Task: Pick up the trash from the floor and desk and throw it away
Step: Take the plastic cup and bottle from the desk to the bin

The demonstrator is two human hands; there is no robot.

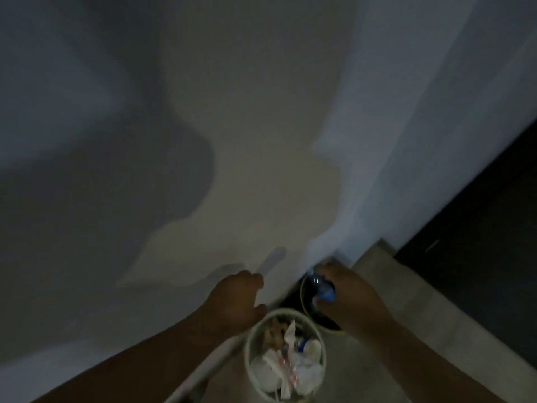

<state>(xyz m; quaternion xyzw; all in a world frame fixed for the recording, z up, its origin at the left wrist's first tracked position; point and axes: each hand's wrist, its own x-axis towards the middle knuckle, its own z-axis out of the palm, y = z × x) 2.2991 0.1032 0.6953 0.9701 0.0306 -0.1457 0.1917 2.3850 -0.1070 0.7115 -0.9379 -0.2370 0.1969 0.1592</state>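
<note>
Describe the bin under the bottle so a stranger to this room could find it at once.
Find the corner where the pale wall meets the floor: two round bins stand there. The dark bin is the farther one, beneath the right hand holding a clear bottle. Its rim is yellowish; the nearer bin is pale and full of wrappers.

wall [261, 112]: pale, fills most of frame | shadow [116, 184]: broad, grey, left half of wall | dark panel [479, 257]: right edge | floor [406, 286]: beige, lower right | baseboard [200, 370]: white, bottom centre
</note>
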